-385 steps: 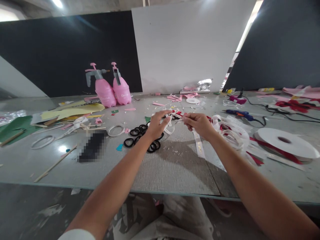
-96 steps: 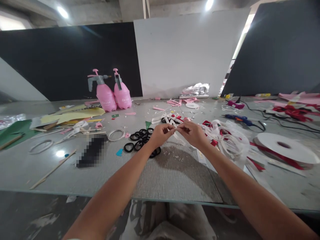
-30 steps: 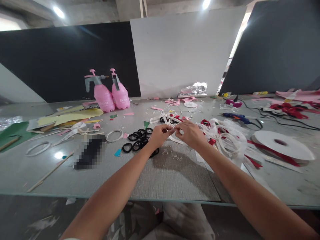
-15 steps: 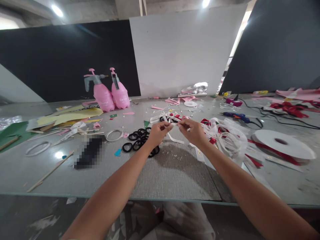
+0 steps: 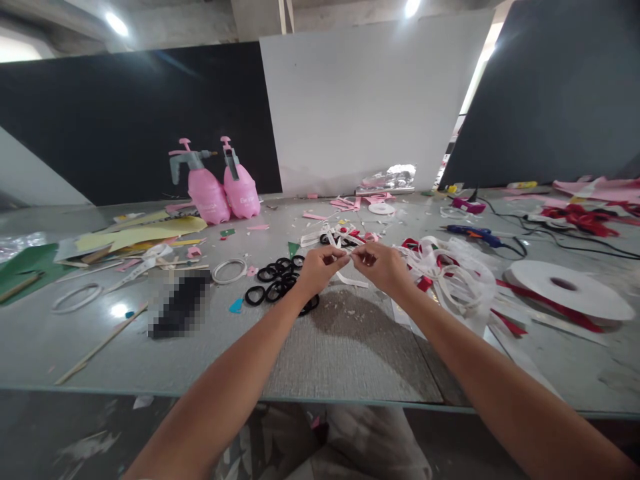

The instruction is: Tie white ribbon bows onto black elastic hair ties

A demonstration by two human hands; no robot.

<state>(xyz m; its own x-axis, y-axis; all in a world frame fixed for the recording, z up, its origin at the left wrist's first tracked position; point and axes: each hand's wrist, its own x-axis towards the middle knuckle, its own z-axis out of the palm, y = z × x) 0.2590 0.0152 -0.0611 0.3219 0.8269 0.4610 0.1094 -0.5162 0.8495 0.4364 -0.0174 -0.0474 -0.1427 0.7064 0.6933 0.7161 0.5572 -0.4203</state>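
Over the middle of the table, my left hand [image 5: 320, 268] and my right hand [image 5: 381, 267] almost meet at the fingertips. Both are closed in a pinch on a narrow white ribbon [image 5: 353, 282], whose loose end hangs below the fingers toward the tabletop. The bit between the fingertips is small and partly covered by them. Beside my left hand lie several black hair ties [image 5: 274, 290], some behind my wrist. A tangle of white and red ribbon [image 5: 457, 280] lies to the right of my right hand.
Two pink spray bottles [image 5: 210, 197] stand at the back left. At right are a large white ribbon spool [image 5: 530, 280] and a blue glue gun [image 5: 470, 233] with its cord. White rings [image 5: 229, 271], paper scraps and a thin stick [image 5: 103, 343] lie at left.
My right hand has turned slightly and its fingers have closed in nearer my left fingertips. The hanging ribbon end has shifted a little. The other things stay put.
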